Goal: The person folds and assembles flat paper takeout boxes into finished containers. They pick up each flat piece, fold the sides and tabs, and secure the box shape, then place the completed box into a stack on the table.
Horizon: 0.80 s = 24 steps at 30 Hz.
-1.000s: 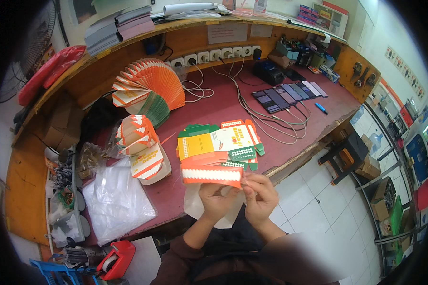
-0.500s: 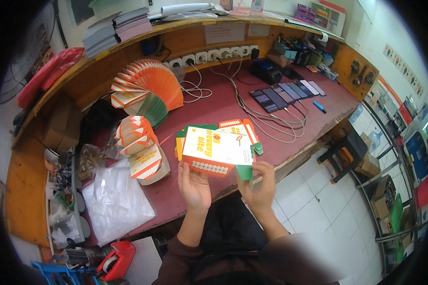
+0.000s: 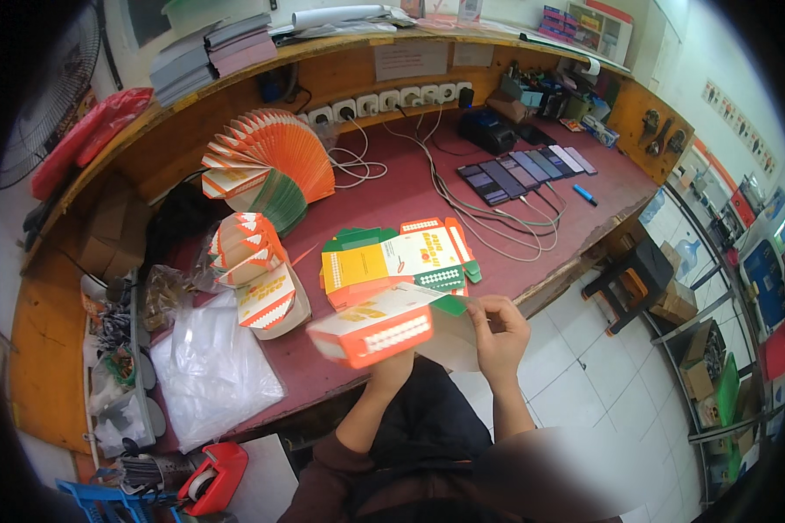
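Note:
A partly folded white, orange and green cardboard box [image 3: 379,327] is tilted over the table's front edge. My left hand [image 3: 394,373] holds it from below, its fingers mostly hidden behind the box. At the box's right end, my right hand [image 3: 502,336] pinches near the green flap [image 3: 449,305] with thumb and fingertips. Behind it, flat unfolded box blanks [image 3: 358,264] in yellow, white, orange and green lie on the red tabletop [image 3: 384,199].
Fanned box blanks [image 3: 292,157] and a curved stack of more blanks [image 3: 270,301] stand at the left. Clear plastic bags [image 3: 214,370] lie nearer me. Several phones [image 3: 515,177] with white cables [image 3: 471,209] are at the right, beside a blue marker [image 3: 585,195]. A red tape dispenser [image 3: 216,479] sits lower left.
The box has come down and nearer me, tipping so its orange side faces more towards me. My left hand has gone underneath it. My right hand has shifted slightly right, uncovering the flat blanks.

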Tool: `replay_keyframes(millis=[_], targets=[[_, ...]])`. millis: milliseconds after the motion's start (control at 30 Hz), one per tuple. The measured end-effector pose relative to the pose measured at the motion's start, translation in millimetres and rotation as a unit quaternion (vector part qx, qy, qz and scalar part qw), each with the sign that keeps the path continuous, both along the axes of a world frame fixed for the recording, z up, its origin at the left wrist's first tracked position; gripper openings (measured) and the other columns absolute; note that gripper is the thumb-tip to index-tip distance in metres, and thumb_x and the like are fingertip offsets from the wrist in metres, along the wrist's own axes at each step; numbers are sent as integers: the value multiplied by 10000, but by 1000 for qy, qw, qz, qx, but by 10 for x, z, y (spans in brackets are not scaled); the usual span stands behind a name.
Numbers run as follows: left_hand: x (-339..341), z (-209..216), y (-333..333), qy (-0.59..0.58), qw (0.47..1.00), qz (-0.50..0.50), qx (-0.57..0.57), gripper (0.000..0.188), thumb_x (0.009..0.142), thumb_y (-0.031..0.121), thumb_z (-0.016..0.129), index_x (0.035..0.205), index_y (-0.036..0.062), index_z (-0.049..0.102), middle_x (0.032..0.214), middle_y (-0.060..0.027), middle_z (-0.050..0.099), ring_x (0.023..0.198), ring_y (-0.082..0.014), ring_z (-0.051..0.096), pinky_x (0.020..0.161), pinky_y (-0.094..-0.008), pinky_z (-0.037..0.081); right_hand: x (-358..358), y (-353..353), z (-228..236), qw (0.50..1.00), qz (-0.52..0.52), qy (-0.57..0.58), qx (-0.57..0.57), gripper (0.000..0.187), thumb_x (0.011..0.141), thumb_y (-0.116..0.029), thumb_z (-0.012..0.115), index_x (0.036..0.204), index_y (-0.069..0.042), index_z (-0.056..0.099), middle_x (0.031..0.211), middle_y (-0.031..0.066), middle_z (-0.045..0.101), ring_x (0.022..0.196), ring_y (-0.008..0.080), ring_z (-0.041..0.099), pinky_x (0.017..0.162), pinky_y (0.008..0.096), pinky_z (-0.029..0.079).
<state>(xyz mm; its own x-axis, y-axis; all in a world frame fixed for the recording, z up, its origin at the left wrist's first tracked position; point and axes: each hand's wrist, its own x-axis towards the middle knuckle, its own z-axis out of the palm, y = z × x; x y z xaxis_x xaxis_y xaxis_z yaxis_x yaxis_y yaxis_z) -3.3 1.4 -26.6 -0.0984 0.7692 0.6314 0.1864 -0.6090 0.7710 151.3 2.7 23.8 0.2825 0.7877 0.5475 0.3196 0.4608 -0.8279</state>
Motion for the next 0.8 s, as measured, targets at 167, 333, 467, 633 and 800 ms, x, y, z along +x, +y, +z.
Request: replay_keyframes(millis=[167,333,467,633,800], targets=[[98,109,-66,-107,972,-106,-178,358,938,230,514,1209,-3,489,1169,-100,525,1076,-206,514,909,-330,408,-170,-136,28,984,-20,-139,114,176,661,48,710,812,-38,683,791,86,615,694,217,612,634,285,498],[110,322,-3,-365,900,-85,-223,388,930,196,548,1231,-30,452,1208,-94,511,1074,-148,495,918,-287,393,-309,-153,21,964,38,-201,169,126,701,-24,727,813,-49,676,779,70,604,670,214,617,591,286,491],[114,290,-95,-259,937,-4,-233,281,897,111,594,1133,-30,536,1121,-77,559,1021,-148,526,876,-290,422,-221,-91,10,998,40,-29,31,103,722,-19,715,812,-26,666,778,75,605,662,170,612,579,273,482],[136,99,-38,50,979,189,48,232,871,90,630,1058,-34,568,1011,-84,594,943,-159,557,809,-298,468,-204,-103,39,998,53,14,15,98,740,-9,702,826,-5,658,793,71,611,666,127,585,558,241,456],[51,-13,-175,158,972,136,112,226,874,98,628,1052,-28,571,990,-90,599,911,-170,565,784,-302,468,-251,-184,95,995,80,-17,50,91,735,-7,701,820,-7,668,803,68,614,683,124,577,553,233,447]])
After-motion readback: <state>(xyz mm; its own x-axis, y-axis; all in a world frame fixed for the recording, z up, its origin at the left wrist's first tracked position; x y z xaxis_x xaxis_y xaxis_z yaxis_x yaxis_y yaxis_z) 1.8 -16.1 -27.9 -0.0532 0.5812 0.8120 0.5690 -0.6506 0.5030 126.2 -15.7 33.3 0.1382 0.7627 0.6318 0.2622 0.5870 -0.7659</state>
